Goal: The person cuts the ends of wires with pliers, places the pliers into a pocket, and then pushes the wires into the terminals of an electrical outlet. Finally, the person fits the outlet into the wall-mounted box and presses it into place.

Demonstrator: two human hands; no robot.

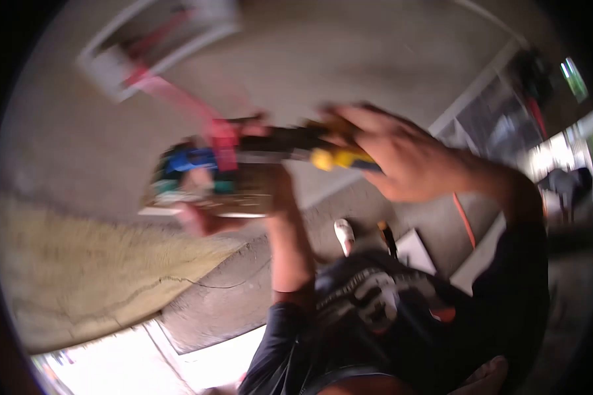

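Note:
Motion blur smears much of the middle of the view. My left hand [280, 191] is closed around a pale flat plate [244, 205], its fingers showing below the edge. Blue and green parts [191, 161], which look like wiring, sit on the plate. A pink-red strand [178, 95] runs from the plate up to a white-framed box [227, 23]. My right hand [402, 155] is wrapped around a tool with yellow and black handles, apparently pliers [342, 159]. Their dark jaws reach left to the pink-red strand above the plate; whether they grip it is too blurred to tell.
A grey cement-like surface [349, 59] lies beyond my hands, with a cracked yellowish area [99, 276] at left. Near my body are a white shoe [342, 232], an orange-and-black handle [387, 238], a white board [415, 251] and an orange strip [464, 220].

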